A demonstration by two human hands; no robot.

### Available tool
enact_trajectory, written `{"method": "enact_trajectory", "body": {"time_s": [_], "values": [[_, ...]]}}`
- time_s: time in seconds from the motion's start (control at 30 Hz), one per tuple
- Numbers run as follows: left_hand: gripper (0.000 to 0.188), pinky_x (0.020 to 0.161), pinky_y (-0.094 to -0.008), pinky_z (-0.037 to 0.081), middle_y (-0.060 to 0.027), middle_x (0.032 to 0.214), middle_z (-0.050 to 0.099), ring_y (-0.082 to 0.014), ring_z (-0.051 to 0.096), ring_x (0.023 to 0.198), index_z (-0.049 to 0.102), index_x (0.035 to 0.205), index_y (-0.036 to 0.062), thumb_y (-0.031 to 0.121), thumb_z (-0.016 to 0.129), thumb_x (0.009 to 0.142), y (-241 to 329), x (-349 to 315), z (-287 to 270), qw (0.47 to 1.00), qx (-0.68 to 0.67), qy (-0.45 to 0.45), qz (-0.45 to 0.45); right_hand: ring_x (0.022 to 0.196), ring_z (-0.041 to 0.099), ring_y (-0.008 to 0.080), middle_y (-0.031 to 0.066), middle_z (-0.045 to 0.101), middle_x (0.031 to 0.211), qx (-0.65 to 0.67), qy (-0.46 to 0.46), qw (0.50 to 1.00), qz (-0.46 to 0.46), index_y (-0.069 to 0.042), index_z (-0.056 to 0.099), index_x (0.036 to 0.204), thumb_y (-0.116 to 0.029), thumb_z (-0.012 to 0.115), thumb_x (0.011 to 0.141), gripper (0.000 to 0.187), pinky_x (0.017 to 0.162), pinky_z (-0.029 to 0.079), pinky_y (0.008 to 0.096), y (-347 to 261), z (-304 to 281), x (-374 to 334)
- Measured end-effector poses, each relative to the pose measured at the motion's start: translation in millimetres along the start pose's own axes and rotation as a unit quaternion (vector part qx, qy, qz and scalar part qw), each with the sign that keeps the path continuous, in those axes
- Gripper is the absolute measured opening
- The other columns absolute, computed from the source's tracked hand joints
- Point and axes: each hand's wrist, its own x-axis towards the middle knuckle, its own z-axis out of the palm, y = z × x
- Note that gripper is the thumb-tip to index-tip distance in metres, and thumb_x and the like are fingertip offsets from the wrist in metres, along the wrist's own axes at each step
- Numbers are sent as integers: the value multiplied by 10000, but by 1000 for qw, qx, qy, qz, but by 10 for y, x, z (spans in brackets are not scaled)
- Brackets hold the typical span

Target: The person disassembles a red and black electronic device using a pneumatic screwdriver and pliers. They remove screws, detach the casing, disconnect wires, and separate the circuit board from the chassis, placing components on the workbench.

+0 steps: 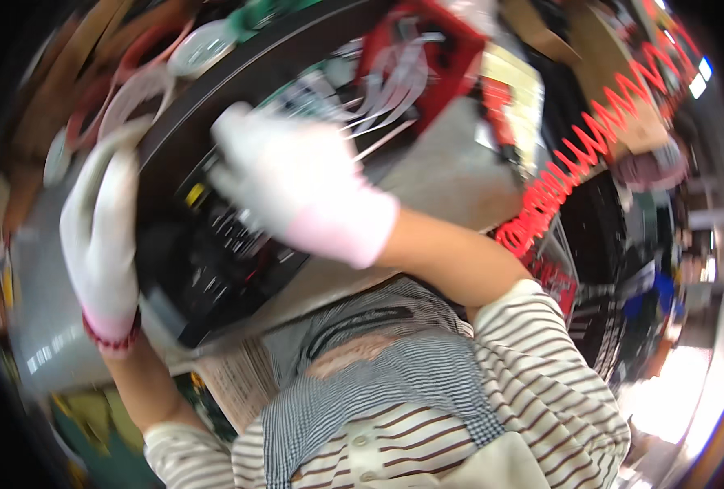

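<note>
A long black plastic casing (166, 147) lies slantwise across the bench, with its inside showing. Dark fittings, a green circuit board (301, 102) and loose pale wires (395, 81) sit in it. My left hand (105, 224), in a white glove, is at the casing's left end, its bent fingers hooked against the rim. Over the middle of the casing is my right hand (297, 179), also gloved in white with a pink cuff. Motion smears its fingers, so whether they hold anything is unclear. Just beyond it, a red open box-like part (452, 49) stands at the casing's far end.
A grey metal bench (452, 175) bears the casing. To the right, an orange-red hand tool (499, 110) lies on yellowish paper (529, 81), near a red coiled hose (574, 155). Rings and rolls (138, 98) sit behind the casing at the far left.
</note>
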Motion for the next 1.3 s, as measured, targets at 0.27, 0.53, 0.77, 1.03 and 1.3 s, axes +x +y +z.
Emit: {"method": "enact_trajectory", "body": {"time_s": [0.27, 0.53, 0.77, 1.03, 1.3], "values": [[553, 1188, -429, 371, -232, 1532, 482, -329, 471, 1429, 380, 1527, -87, 255, 389, 1092, -488, -259, -291, 996, -7, 80, 40, 907, 674, 283, 76, 686, 1006, 73, 200, 963, -164, -92, 662, 1078, -141, 715, 847, 242, 789, 540, 369, 644, -636, -514], [674, 1125, -416, 411, -169, 1453, 532, -282, 518, 1310, 444, 1472, -64, 311, 640, 947, -668, -1781, 291, 960, -230, 8, -162, 993, 693, 254, 164, 700, 1085, 102, 218, 933, 267, 20, 638, 1219, -140, 608, 992, 280, 896, 538, 359, 2301, -1250, -969], [470, 1014, -365, 494, -84, 1232, 673, -206, 637, 1081, 588, 1321, -59, 5, 735, 879, -436, -1780, 1125, 929, 34, 140, -341, 1140, 651, 207, 144, 692, 1197, 279, 231, 906, 217, 32, 609, 1287, -173, 590, 1031, 328, 999, 496, 335, 2924, -890, -779], [395, 953, -331, 524, -67, 1186, 662, -173, 635, 1013, 608, 1279, -30, -32, 702, 895, -926, -1599, 689, 957, 10, 113, -268, 1043, 658, 172, 108, 705, 1147, 230, 247, 893, 299, 37, 616, 1277, -242, 571, 1051, 362, 941, 515, 325, 3877, -1452, -910], [378, 911, -332, 526, -54, 1105, 671, -168, 638, 989, 622, 1254, -1, -32, 707, 887, -955, -1332, 902, 966, -5, 41, -257, 1010, 699, 281, 185, 708, 1078, 122, 131, 982, 53, 10, 670, 1177, -287, 578, 992, 362, 913, 519, 369, 3378, -803, 236]]}}
